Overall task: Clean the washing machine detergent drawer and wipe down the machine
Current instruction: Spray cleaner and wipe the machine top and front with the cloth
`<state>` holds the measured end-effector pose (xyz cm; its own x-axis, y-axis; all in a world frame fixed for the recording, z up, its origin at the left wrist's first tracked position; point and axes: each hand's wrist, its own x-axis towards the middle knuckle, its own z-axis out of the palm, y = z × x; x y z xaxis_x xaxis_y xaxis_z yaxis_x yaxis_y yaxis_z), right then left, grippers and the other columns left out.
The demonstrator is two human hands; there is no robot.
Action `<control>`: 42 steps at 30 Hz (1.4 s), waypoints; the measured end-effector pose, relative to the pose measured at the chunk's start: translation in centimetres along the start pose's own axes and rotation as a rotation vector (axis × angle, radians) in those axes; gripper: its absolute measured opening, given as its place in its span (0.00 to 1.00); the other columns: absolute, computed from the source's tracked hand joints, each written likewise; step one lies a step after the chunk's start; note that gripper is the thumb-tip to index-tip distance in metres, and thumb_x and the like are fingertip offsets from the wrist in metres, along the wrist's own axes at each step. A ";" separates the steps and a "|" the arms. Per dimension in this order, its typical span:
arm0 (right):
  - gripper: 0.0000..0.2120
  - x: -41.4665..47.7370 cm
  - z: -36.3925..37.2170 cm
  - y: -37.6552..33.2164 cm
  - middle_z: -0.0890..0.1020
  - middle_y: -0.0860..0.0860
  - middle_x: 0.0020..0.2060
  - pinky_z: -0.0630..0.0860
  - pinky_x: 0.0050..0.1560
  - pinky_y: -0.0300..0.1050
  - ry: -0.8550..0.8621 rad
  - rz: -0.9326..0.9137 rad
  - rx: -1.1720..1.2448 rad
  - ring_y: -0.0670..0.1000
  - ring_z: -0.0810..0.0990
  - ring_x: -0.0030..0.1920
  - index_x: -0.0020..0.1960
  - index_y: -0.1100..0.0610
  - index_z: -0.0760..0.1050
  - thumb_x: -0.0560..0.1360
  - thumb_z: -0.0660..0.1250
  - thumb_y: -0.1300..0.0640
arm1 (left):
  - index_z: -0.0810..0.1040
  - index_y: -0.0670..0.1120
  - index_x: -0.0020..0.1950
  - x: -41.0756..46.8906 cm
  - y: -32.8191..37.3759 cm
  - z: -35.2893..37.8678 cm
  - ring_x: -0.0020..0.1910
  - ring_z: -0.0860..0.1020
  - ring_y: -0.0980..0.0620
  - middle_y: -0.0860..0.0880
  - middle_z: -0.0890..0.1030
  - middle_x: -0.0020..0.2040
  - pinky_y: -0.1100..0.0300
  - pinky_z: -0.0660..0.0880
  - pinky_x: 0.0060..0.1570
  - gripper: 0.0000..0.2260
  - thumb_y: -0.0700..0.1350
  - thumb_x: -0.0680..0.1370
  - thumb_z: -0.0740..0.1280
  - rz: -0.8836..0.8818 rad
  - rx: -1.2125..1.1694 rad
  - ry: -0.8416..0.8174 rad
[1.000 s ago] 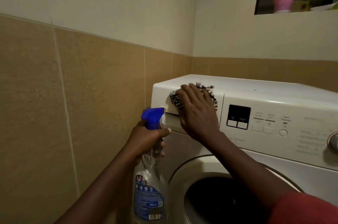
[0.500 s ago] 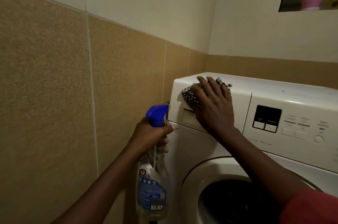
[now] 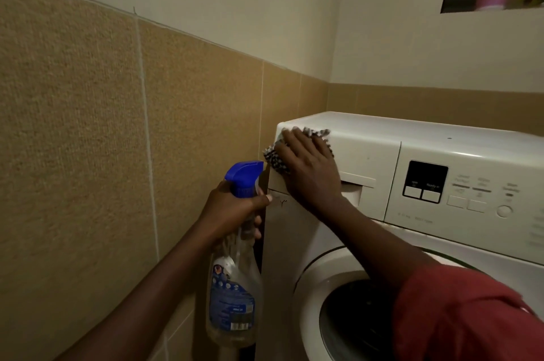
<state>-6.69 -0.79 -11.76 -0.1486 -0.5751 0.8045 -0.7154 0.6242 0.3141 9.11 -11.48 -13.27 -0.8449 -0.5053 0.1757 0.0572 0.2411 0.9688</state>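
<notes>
White drawer (image 3: 338, 172) sits shut at the washer's (image 3: 441, 237) top-left corner. Right hand (image 3: 309, 166) presses a checked cloth (image 3: 273, 158) flat there, wiping the front. Left hand (image 3: 232, 210) grips a spray bottle (image 3: 232, 287) beside it. Next, likely pulling the drawer open.

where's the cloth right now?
Head view, centre: the cloth is pinned flat under the right hand at the top left corner of the washing machine, on the drawer front.
</notes>
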 end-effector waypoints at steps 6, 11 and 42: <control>0.27 -4.7 1.6 -1.6 0.69 0.57 0.73 0.62 0.72 0.54 -0.131 -0.189 0.068 0.57 0.66 0.73 0.67 0.52 0.73 0.70 0.74 0.56 | 0.79 0.44 0.52 -0.8 0.3 0.5 0.28 0.82 0.47 0.43 0.82 0.34 0.60 0.78 0.27 0.09 0.45 0.75 0.73 0.000 0.019 -0.010; 0.22 -1.8 -2.0 1.0 0.72 0.56 0.66 0.69 0.67 0.54 -0.101 -0.068 0.056 0.59 0.68 0.69 0.59 0.52 0.78 0.67 0.76 0.54 | 0.78 0.41 0.53 -0.5 0.6 0.4 0.29 0.82 0.45 0.43 0.82 0.34 0.56 0.80 0.32 0.10 0.45 0.76 0.73 0.018 0.019 -0.042; 0.16 -12.5 -6.1 6.6 0.77 0.59 0.59 0.71 0.59 0.56 0.072 0.009 -0.005 0.61 0.72 0.62 0.53 0.60 0.80 0.66 0.68 0.66 | 0.76 0.43 0.44 -0.9 -0.8 6.0 0.24 0.79 0.49 0.44 0.79 0.30 0.56 0.80 0.28 0.05 0.38 0.76 0.71 -0.056 -0.093 -0.194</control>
<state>-5.35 13.79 -16.68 -0.1052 -0.5304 0.8412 -0.7109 0.6316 0.3093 6.66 -6.22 -15.21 -0.9340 -0.3449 0.0930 0.0485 0.1353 0.9896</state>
